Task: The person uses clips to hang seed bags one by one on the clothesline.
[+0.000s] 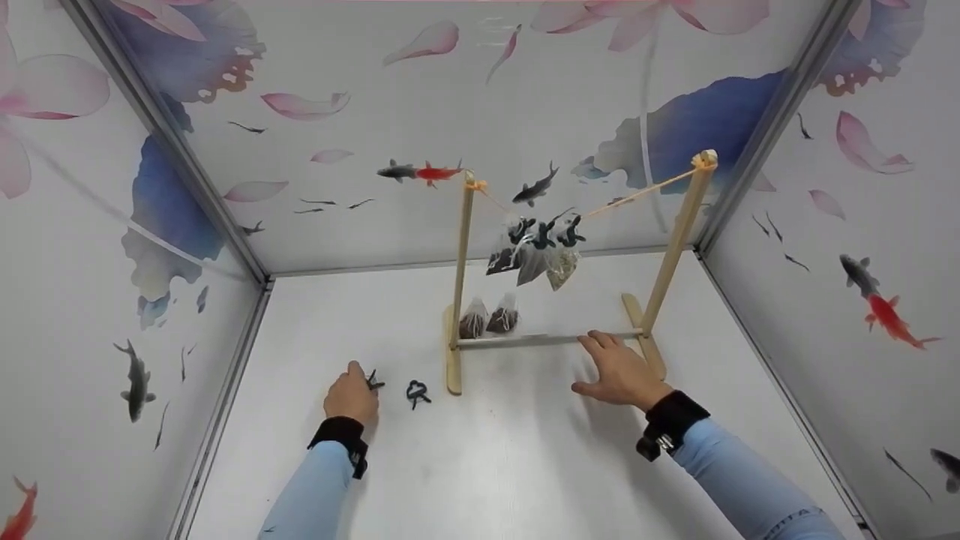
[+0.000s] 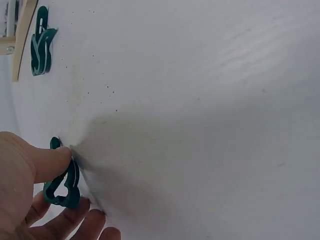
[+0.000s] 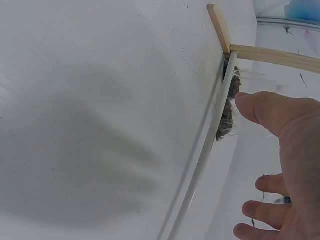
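Note:
My left hand [image 1: 351,397] pinches a dark green plastic clothespin [image 2: 73,190] between thumb and fingers, low over the white tabletop. A second green clothespin [image 1: 417,393] lies on the table to the right of that hand. My right hand [image 1: 621,372] is spread with nothing in it, close to the lower bar [image 1: 536,341] of a small wooden rack; whether it touches the bar I cannot tell. From the rack's orange string [image 1: 646,193] hang several clear bags [image 1: 561,268] with dark or pale contents, held by dark clips [image 1: 571,231].
Two more clear bags, one at the left [image 1: 473,321] and another beside it [image 1: 504,316], sit on the table behind the lower bar. The rack's posts [image 1: 676,251] stand on flat wooden feet [image 1: 453,371]. Printed panels [image 1: 450,135] with metal-edged corners enclose the table.

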`<state>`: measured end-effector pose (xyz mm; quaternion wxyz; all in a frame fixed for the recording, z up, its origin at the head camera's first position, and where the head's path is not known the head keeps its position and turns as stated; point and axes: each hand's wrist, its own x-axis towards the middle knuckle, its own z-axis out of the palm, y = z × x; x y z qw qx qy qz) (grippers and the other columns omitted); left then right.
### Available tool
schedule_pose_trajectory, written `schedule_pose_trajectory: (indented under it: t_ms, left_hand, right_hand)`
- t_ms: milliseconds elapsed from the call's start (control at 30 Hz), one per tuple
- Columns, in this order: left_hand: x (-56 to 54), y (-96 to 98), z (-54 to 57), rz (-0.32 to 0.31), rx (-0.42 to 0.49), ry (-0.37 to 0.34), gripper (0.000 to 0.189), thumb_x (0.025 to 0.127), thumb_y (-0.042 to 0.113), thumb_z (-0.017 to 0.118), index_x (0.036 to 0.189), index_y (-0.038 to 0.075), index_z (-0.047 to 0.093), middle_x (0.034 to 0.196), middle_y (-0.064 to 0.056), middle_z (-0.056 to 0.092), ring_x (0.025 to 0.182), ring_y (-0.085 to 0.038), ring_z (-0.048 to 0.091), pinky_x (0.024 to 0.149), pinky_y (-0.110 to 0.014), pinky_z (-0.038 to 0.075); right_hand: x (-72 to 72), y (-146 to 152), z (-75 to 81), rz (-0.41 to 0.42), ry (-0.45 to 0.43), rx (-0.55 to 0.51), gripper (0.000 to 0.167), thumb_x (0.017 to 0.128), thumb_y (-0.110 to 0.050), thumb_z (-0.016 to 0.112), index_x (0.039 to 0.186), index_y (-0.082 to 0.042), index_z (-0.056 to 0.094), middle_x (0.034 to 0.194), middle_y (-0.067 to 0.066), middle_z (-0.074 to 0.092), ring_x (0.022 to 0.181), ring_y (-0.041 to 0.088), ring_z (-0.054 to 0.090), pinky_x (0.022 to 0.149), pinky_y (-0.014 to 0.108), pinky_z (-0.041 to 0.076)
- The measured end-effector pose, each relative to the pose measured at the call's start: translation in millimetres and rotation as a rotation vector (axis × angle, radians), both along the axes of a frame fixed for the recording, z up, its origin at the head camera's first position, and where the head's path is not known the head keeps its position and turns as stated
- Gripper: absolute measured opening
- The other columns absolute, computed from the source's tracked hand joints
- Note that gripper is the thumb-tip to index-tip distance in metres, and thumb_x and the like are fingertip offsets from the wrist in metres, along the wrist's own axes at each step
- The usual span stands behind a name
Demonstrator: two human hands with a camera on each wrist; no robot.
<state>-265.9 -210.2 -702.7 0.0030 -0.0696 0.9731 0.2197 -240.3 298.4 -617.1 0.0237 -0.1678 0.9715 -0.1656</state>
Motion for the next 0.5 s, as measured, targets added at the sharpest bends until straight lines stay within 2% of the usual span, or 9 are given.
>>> schedule_pose_trajectory:
  t_ms: [133, 267, 367, 500]
  left_hand:
    - [-1.1, 1.2, -0.7, -0.021, 0.035, 0.012, 0.031, 0.101, 0.005, 0.074, 0.127, -0.006, 0.061, 0.104, -0.029, 0.079, 0.087, -0.045, 0.080, 0.075, -0.057, 0.066]
    - [-0.1, 6.1, 0.5, -0.028, 0.074, 0.040, 0.023, 0.102, 0.004, 0.072, 0.122, -0.006, 0.064, 0.108, -0.030, 0.080, 0.095, -0.048, 0.080, 0.083, -0.060, 0.067]
    - [0.2, 13.3, 5.7, -0.037, 0.103, 0.062, 0.018, 0.104, 0.004, 0.071, 0.119, -0.005, 0.068, 0.110, -0.029, 0.080, 0.101, -0.048, 0.080, 0.089, -0.060, 0.066]
    - [0.0, 26.0, 16.8, -0.066, 0.125, 0.115, 0.017, 0.105, 0.005, 0.071, 0.119, -0.005, 0.073, 0.109, -0.026, 0.080, 0.102, -0.045, 0.080, 0.091, -0.059, 0.066]
  right_hand:
    - [0.9, -1.8, -0.4, 0.012, 0.000, -0.029, 0.089, 0.095, -0.039, 0.088, 0.163, 0.004, 0.051, 0.163, 0.034, 0.055, 0.150, 0.055, 0.056, 0.119, 0.066, 0.054]
    - [2.0, -3.3, 0.0, 0.016, -0.011, -0.044, 0.084, 0.097, -0.036, 0.088, 0.162, 0.003, 0.053, 0.161, 0.032, 0.058, 0.148, 0.052, 0.059, 0.118, 0.064, 0.055]
    - [2.2, -4.6, 0.8, 0.015, -0.011, -0.041, 0.081, 0.097, -0.034, 0.087, 0.161, 0.003, 0.055, 0.159, 0.031, 0.060, 0.147, 0.051, 0.061, 0.118, 0.064, 0.055]
    - [1.8, -6.7, 1.0, 0.024, 0.006, -0.036, 0.077, 0.097, -0.032, 0.087, 0.158, 0.003, 0.057, 0.157, 0.032, 0.062, 0.145, 0.051, 0.062, 0.118, 0.064, 0.055]
